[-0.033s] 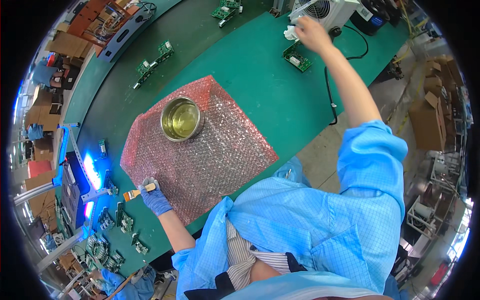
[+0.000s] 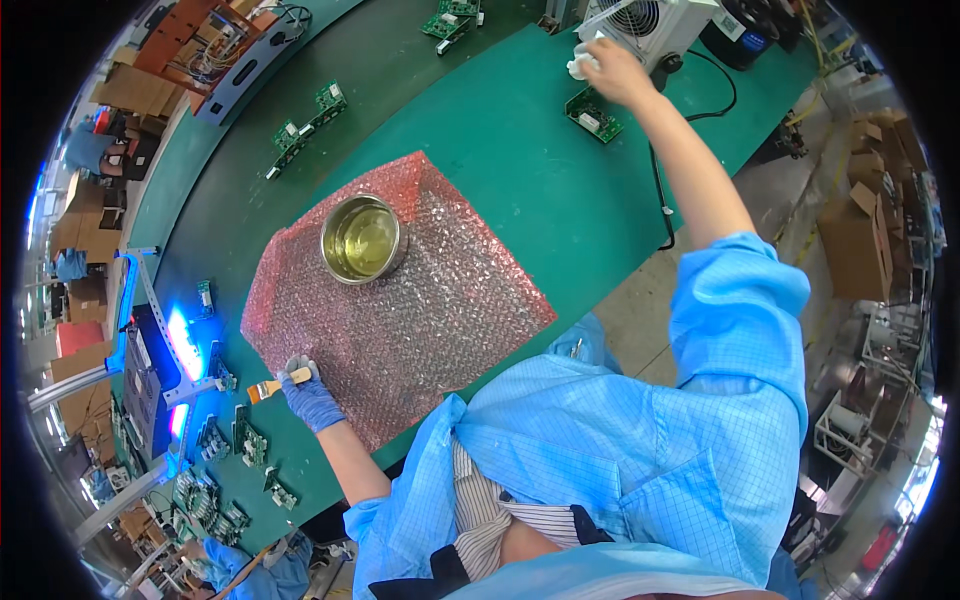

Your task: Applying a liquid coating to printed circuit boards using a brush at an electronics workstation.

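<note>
My left hand (image 2: 312, 397), in a bluish glove, rests on the near left edge of the pink bubble wrap (image 2: 440, 300). Its fingers are closed round a flat paintbrush (image 2: 268, 388) with a pale wooden handle and orange-brown bristles. Far to the right, my bare right hand (image 2: 618, 72) pinches a crumpled white tissue (image 2: 584, 62) in front of a white fan unit (image 2: 645, 30). Just below that hand lies a green circuit board (image 2: 594, 117). A round metal bowl (image 2: 362, 238) with yellowish clear liquid stands on the bubble wrap.
More circuit boards lie across the green table (image 2: 500, 170), at the far side (image 2: 305, 130) and near left (image 2: 250, 440). A lit metal frame (image 2: 185, 345) stands on the left. A black cable (image 2: 655, 190) hangs over the right edge, and a black spool (image 2: 745, 35) sits beyond.
My right hand has shifted slightly left and toward me, its fingers now pinching the tissue. My left hand, the paintbrush and the bowl have stayed in place.
</note>
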### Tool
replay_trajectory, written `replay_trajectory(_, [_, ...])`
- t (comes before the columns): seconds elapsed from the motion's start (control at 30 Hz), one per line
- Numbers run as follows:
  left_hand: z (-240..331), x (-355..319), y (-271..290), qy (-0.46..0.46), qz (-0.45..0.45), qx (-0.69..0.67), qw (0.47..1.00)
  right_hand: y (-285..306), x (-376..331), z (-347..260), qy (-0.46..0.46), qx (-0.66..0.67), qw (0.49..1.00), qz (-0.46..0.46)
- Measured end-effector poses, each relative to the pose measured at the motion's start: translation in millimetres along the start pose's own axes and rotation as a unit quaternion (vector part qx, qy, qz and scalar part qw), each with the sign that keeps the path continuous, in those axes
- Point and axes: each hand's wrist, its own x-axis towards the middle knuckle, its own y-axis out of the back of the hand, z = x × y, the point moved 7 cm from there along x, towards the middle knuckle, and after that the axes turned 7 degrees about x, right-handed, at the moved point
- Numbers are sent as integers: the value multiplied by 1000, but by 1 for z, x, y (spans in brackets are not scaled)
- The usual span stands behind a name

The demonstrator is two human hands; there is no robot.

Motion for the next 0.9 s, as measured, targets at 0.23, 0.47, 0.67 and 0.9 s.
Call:
replay_trajectory(0.23, [1, -1, 0, 1, 8, 4, 1000, -75, -5, 41, -195, -109, 964, -147])
replay_trajectory(0.47, [1, -4, -2, 0, 9, 18, 1000, -67, -20, 33, -236, -235, 930, -155])
replay_trajectory(0.67, [3, -4, -3, -2, 2, 20, 1000, -54, -16, 47, -218, -133, 963, -79])
replay_trajectory(0.9, [1, -4, -2, 1, 1, 19, 1000, -40, -19, 51, -121, -148, 972, -134])
